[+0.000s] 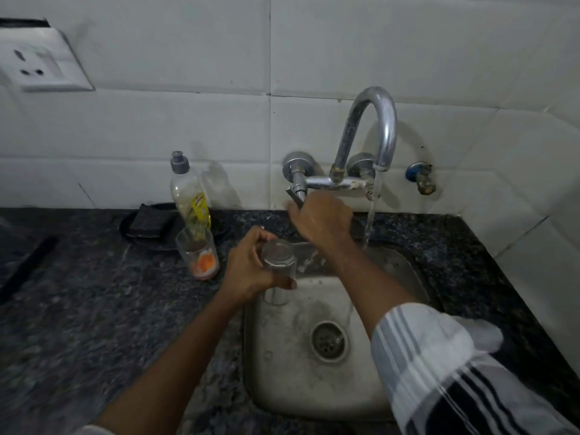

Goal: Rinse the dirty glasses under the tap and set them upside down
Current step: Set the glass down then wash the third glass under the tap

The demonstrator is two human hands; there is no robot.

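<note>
My left hand (251, 265) is shut on a clear glass (277, 271), held upside down with its base upward, over the left rim of the steel sink (273, 350). My right hand (323, 219) reaches up to the left tap handle (296, 194) and grips it. Water runs in a thin stream (370, 215) from the curved tap spout (384, 133) into the back of the sink. A second glass (197, 255) with orange residue at the bottom stands upright on the dark granite counter (94, 293), left of the sink.
A nearly empty dish-soap bottle (190, 196) stands behind the dirty glass, next to a black dish holding a dark scrub pad (149, 224). A wall socket (40, 61) is at the upper left. A small valve (422, 180) juts from the tiles right of the tap.
</note>
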